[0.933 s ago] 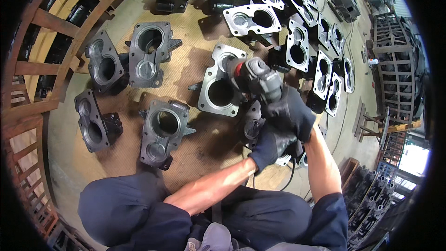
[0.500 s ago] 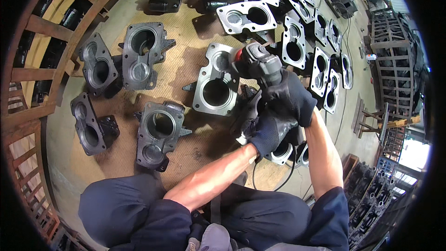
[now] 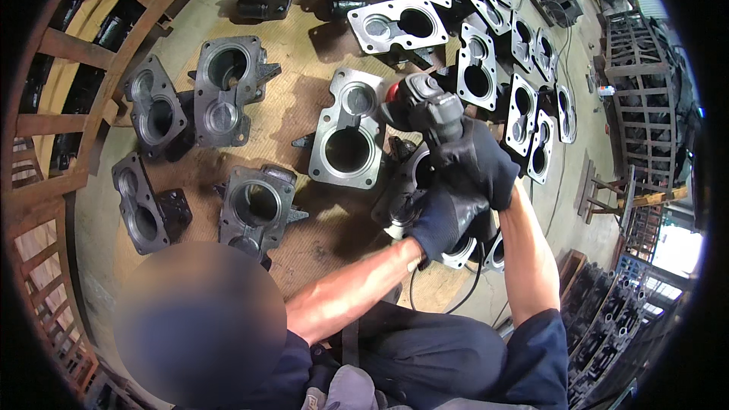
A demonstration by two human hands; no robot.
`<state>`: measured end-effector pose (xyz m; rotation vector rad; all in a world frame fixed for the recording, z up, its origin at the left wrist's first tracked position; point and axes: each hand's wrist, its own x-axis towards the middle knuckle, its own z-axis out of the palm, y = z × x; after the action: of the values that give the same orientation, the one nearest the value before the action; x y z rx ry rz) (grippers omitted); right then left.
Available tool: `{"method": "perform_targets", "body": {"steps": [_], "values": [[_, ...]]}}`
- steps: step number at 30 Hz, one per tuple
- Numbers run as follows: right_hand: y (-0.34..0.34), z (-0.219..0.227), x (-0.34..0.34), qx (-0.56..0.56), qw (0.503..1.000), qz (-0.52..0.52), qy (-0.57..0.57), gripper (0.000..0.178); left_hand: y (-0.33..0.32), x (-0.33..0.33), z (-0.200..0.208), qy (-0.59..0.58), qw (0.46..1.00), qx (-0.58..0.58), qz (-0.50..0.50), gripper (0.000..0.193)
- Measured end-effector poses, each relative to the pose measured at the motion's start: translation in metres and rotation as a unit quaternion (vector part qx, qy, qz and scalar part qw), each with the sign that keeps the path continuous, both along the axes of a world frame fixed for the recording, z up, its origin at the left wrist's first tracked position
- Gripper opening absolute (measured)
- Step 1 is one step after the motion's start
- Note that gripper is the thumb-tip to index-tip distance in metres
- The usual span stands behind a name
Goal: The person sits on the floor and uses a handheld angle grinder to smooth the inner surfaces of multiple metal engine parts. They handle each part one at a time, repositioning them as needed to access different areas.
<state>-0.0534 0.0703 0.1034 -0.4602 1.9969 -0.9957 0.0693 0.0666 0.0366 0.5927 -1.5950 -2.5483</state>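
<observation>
Both of my gloved hands grip an angle grinder [image 3: 433, 103], its dark head pointing away from me and a red patch showing by its disc. My right hand [image 3: 478, 163] wraps round the body behind the head. Lower on the tool, my left hand [image 3: 449, 216] is closed round the rear part, its fingers partly hidden. The disc end is at the upper right edge of a metal casting [image 3: 326, 137] with a bright flat face, one large bore and a smaller round recess. Whether the disc touches it I cannot tell. Another casting [image 3: 418, 171] sits partly hidden beside my hands.
Similar castings [image 3: 220, 91] stand to the left, and several more [image 3: 399, 26] at the far side and right, on a brown ribbed mat [image 3: 296, 76]. Wooden crates [image 3: 61, 121] line the left. A cable [image 3: 478, 288] loops below my hands. A wooden stand [image 3: 604, 190] is on the right.
The castings appear slightly further left in view. The grinder head sits a little further right relative to the casting's edge. Both hands keep their grip.
</observation>
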Motion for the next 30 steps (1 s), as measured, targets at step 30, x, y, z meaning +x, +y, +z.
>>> {"method": "perform_targets", "body": {"steps": [30], "values": [[0.007,0.024,0.052,0.111,0.992,0.061,0.022,0.05,0.043,0.048,-0.002,-0.013,0.998,0.059,0.024,0.047]]}}
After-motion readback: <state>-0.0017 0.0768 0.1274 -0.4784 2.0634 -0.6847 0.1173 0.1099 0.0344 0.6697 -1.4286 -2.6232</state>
